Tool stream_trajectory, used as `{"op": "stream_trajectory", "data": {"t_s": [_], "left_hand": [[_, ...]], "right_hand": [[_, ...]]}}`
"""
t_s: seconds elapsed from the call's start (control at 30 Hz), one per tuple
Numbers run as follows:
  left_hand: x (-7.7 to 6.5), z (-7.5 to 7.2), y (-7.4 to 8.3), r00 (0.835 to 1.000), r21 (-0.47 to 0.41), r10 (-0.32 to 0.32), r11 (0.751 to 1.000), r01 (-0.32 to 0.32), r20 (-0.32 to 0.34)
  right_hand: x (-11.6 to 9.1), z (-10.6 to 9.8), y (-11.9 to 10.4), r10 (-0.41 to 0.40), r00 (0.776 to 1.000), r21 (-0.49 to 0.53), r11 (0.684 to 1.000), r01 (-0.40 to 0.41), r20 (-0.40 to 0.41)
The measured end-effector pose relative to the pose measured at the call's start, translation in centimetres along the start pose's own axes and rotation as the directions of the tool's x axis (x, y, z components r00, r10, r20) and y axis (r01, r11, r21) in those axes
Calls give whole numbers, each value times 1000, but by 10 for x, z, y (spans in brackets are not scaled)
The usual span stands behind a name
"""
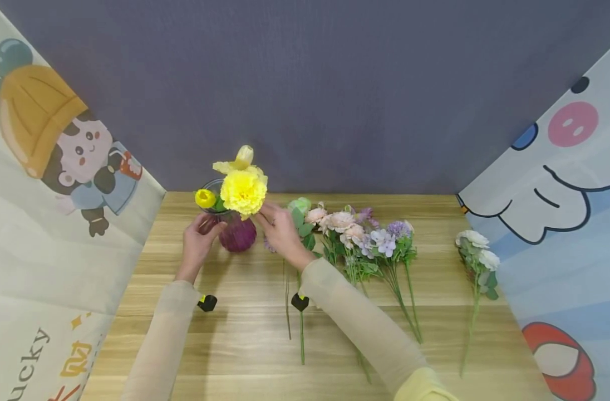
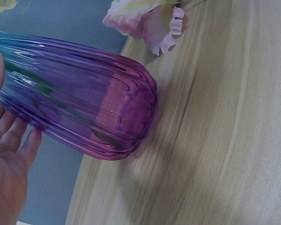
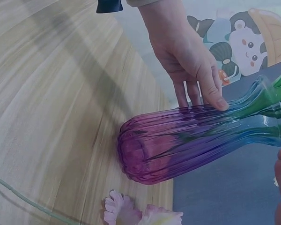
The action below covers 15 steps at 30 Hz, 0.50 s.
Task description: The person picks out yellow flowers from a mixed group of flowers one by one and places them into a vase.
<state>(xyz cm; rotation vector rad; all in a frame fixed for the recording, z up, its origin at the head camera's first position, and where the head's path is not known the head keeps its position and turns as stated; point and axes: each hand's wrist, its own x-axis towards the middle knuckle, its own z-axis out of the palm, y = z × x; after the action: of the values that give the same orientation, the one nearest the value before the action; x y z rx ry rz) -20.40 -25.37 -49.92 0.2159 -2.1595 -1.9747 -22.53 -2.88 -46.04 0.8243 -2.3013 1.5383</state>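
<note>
A ribbed glass vase (image 1: pixel 237 235), pink-purple at the base and blue toward its flared neck, stands on the table near the back. My left hand (image 1: pixel 197 244) grips its upper side, thumb in front and fingers behind, as the right wrist view shows on the glass vase (image 3: pixel 173 143). Green stems run down inside it. A large ruffled yellow flower (image 1: pixel 244 191) and a smaller yellow bloom (image 1: pixel 205 198) rise at its mouth. My right hand (image 1: pixel 285 233) is at the rim's right side, under the big flower; its fingertips are partly hidden, and I cannot tell what they hold.
Right of the vase lie several flower stems: a green bloom (image 1: pixel 300 205), peach roses (image 1: pixel 340 221) and lilac flowers (image 1: pixel 383 242). A pink ruffled flower (image 2: pixel 145 23) lies close by the vase. White roses (image 1: pixel 472 239) lie far right. A dark panel (image 1: pixel 310 111) closes the back.
</note>
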Motion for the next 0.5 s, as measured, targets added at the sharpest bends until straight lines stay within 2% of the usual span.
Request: {"op": "stream_trajectory", "data": {"t_s": [0.1,0.23,0.33,0.5], "left_hand": [[2,0,-3,1000,-8,-10,1000,10,-4],[8,-2,-14,999,-19,-33,999,32,-15],[11,-3,-20,999,-22,-40,999,40,-22],[12,-4,-22,999,-19,-22,1000,22,-24]], "right_hand": [[0,0,-1,34,999,26,999,-34,4],[0,-2,0,79,995,44,996,-77,-55],[1,-4,0,63,992,35,998,-60,-107],[4,-6,-2,0,985,19,1000,3,-171]]}}
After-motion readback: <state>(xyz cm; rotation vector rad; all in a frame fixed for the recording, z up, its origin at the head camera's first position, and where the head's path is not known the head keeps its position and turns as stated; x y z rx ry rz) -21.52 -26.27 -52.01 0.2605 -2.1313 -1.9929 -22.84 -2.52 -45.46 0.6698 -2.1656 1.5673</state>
